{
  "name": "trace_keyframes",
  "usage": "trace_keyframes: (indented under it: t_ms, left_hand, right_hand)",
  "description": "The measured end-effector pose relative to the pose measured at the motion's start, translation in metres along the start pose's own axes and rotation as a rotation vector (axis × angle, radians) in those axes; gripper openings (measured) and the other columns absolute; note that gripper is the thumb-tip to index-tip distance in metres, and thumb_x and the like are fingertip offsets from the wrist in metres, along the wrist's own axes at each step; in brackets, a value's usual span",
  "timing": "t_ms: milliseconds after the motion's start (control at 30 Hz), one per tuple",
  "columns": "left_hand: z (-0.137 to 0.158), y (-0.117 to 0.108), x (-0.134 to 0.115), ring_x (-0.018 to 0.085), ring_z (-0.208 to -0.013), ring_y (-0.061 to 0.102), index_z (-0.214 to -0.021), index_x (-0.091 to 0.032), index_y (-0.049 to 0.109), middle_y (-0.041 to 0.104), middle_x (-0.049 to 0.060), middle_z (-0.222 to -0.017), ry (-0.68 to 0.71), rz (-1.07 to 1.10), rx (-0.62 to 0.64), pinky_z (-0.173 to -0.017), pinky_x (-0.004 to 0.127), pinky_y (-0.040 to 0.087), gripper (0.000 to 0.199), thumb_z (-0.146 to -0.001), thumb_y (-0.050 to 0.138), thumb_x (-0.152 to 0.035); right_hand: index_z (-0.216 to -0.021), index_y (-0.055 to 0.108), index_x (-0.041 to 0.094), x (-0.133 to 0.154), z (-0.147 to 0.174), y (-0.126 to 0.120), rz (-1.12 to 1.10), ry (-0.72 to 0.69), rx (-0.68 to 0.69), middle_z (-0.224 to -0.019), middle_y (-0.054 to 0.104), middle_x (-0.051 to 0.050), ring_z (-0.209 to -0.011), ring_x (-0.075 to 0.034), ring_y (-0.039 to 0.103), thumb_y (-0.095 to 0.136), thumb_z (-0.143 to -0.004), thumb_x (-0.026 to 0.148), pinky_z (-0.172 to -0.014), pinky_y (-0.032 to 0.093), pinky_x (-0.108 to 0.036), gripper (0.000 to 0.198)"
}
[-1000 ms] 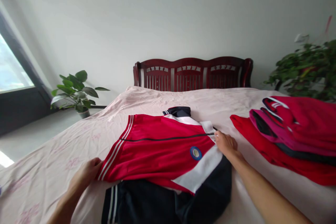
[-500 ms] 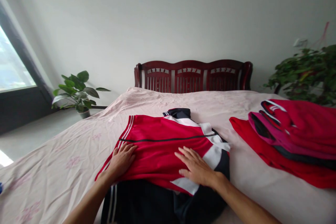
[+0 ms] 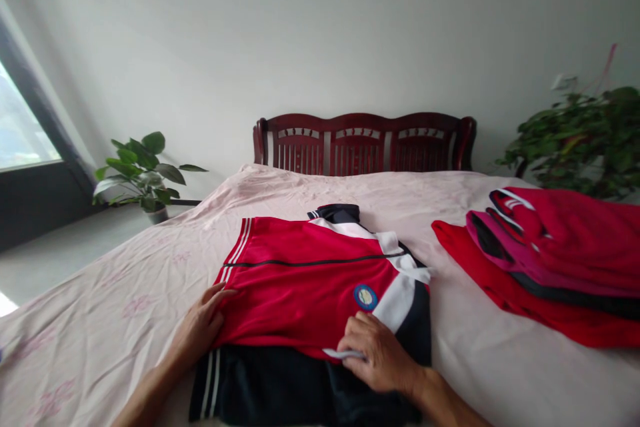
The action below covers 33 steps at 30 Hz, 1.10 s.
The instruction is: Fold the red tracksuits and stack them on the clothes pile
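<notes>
A red zip-up jacket [image 3: 295,307] lies on the bed with its hem to the left and collar to the right. It has white and navy panels, a round blue badge [image 3: 365,297] and a dark zip across it. My right hand [image 3: 375,350] pinches the jacket's near edge, where a bit of white panel sticks out from the fingers. My left hand [image 3: 205,320] rests on the striped hem with its fingers stretched over the cloth; its thumb is partly hidden. The jacket's navy sleeve [image 3: 280,380] spreads out on the near side.
A stack of red, pink and dark clothes [image 3: 555,267] lies at the right on the pale pink bedsheet [image 3: 125,320]. Behind is a dark wooden headboard [image 3: 363,147]. Potted plants stand at the left [image 3: 150,173] and right [image 3: 575,140].
My right hand has moved down from lying flat on the jacket and closed on its near edge, uncovering the badge. My left hand has slid left and down to the hem.
</notes>
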<state>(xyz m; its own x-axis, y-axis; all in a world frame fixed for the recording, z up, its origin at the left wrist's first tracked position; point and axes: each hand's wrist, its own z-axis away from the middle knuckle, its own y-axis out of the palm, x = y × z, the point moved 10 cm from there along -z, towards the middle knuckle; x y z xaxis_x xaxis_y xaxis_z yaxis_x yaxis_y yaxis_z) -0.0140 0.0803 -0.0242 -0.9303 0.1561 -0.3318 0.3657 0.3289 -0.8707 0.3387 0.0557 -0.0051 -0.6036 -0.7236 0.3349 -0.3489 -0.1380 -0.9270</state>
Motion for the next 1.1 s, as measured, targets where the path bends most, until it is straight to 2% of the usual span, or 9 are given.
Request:
trace_keyframes:
  t_ms: [100,267,400,567,700,767,833,967,1100]
  left_hand:
    - [0.002,-0.001,-0.011,0.023,-0.122,0.062,-0.104,-0.031,0.074,0.065,0.001,-0.133,0.038,-0.024,0.043,-0.110,0.042,0.047,0.044,-0.076,0.046,-0.012]
    - [0.000,-0.004,-0.014,0.023,-0.116,0.064,-0.097,-0.030,0.074,0.068,0.000,-0.125,0.005,-0.028,0.028,-0.107,0.042,0.049,0.036,-0.079,0.046,-0.016]
    - [0.000,-0.004,-0.013,0.022,-0.113,0.065,-0.096,-0.029,0.072,0.069,0.000,-0.123,-0.004,-0.026,0.012,-0.105,0.039,0.049,0.033,-0.078,0.047,-0.017]
    - [0.000,-0.005,-0.017,0.021,-0.110,0.065,-0.092,-0.027,0.068,0.069,0.001,-0.118,0.009,0.000,0.033,-0.102,0.038,0.049,0.030,-0.079,0.044,-0.015]
    - [0.000,-0.004,-0.017,0.021,-0.109,0.065,-0.091,-0.027,0.067,0.068,0.002,-0.117,0.011,0.011,0.036,-0.102,0.038,0.048,0.030,-0.079,0.044,-0.013]
    - [0.000,-0.004,-0.016,0.020,-0.109,0.065,-0.090,-0.028,0.067,0.068,0.001,-0.117,0.011,0.016,0.041,-0.102,0.037,0.048,0.029,-0.078,0.044,-0.013]
    - [0.000,-0.003,-0.015,0.020,-0.108,0.065,-0.090,-0.028,0.067,0.068,0.000,-0.117,0.007,0.016,0.048,-0.101,0.036,0.048,0.029,-0.078,0.045,-0.014]
    - [-0.001,-0.003,-0.015,0.019,-0.107,0.064,-0.089,-0.028,0.065,0.068,-0.001,-0.116,-0.008,0.018,0.069,-0.102,0.035,0.047,0.027,-0.078,0.045,-0.013]
    - [0.001,-0.003,-0.014,0.019,-0.106,0.064,-0.088,-0.028,0.065,0.068,0.000,-0.115,-0.007,0.050,0.074,-0.100,0.035,0.049,0.027,-0.078,0.045,-0.013]
  right_hand:
    - [-0.082,0.071,0.023,0.008,-0.001,-0.007,-0.032,0.045,0.086,-0.085,0.066,0.001,-0.088,-0.017,0.056,0.062,-0.084,0.018,-0.081,0.040,-0.031,0.011]
    - [-0.114,0.066,0.026,0.044,0.003,-0.039,-0.086,0.051,-0.030,-0.106,0.069,-0.001,-0.100,-0.018,0.059,0.064,-0.089,0.027,-0.090,0.042,-0.031,0.025]
    - [-0.106,0.064,0.029,0.104,0.007,0.016,0.107,-0.301,0.008,-0.089,0.070,0.005,-0.077,-0.015,0.059,0.069,-0.088,0.037,-0.068,0.042,-0.027,0.020]
    - [-0.098,0.063,0.020,0.093,-0.004,0.064,0.465,-0.150,-0.225,-0.083,0.067,-0.004,-0.071,-0.019,0.058,0.065,-0.085,0.023,-0.057,0.039,-0.029,0.013]
    - [-0.083,0.067,0.022,0.085,-0.010,0.062,0.227,-0.123,0.070,-0.084,0.069,-0.002,-0.073,-0.017,0.061,0.069,-0.081,0.029,-0.060,0.039,-0.027,0.007]
    - [-0.082,0.071,0.024,0.097,-0.008,0.043,-0.002,-0.167,0.228,-0.080,0.070,0.003,-0.071,-0.014,0.060,0.071,-0.080,0.034,-0.059,0.038,-0.024,0.011]
    - [-0.083,0.072,0.024,0.103,-0.012,0.007,-0.192,-0.157,0.241,-0.080,0.070,0.004,-0.071,-0.012,0.061,0.069,-0.078,0.029,-0.060,0.038,-0.022,0.008]
    - [-0.089,0.071,0.022,0.053,-0.043,-0.079,-0.280,0.119,-0.057,-0.090,0.072,0.001,-0.082,-0.013,0.065,0.056,-0.079,0.016,-0.069,0.044,-0.021,0.019]
    - [-0.106,0.069,0.021,-0.027,-0.049,-0.134,0.092,0.400,-0.383,-0.111,0.071,-0.008,-0.105,-0.022,0.064,0.050,-0.088,0.019,-0.091,0.047,-0.032,0.026]
